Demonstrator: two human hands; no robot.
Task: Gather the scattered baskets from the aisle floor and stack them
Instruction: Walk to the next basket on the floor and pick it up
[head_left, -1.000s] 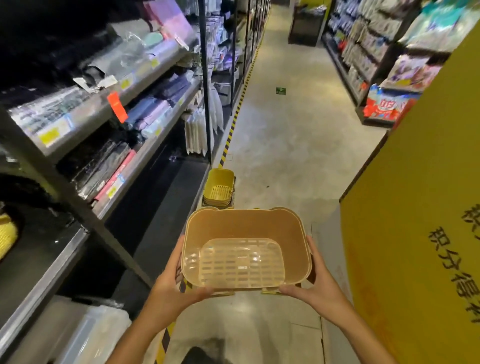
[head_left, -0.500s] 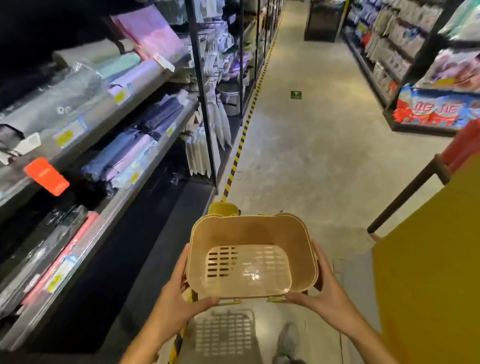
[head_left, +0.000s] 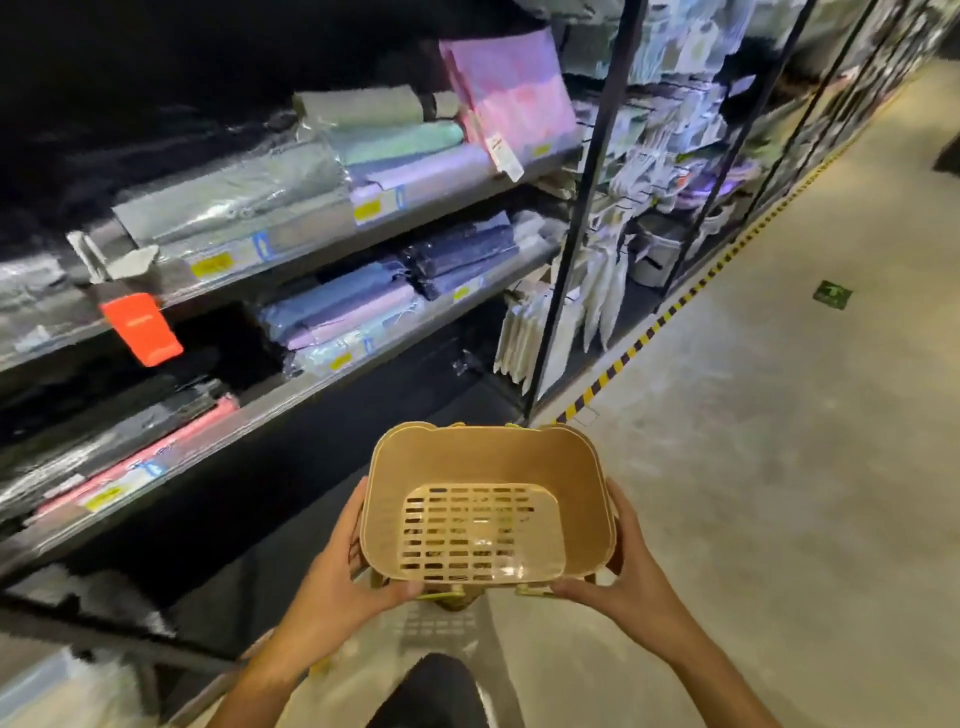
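A tan plastic basket (head_left: 488, 467) with a slotted bottom is held upright in front of me, open side up. My left hand (head_left: 337, 587) grips its left near corner. My right hand (head_left: 623, 577) grips its right near corner. Bits of yellow-green plastic (head_left: 449, 597) show just under the basket's near edge, and another sliver at its far rim; most of what lies below the basket is hidden. The basket's slotted shadow falls on the floor beneath it.
Shelving (head_left: 311, 249) with folded, wrapped textiles runs along the left, with an orange tag (head_left: 140, 327) sticking out. A yellow-black floor stripe (head_left: 675, 306) borders the shelf base. Concrete aisle floor (head_left: 779, 467) stretches to the right. My dark shoe (head_left: 436, 691) is below the basket.
The view has swung left toward the shelves and moved forward. The yellow basket stack on the floor has slipped out of sight under the held basket. Both hands keep their grip.
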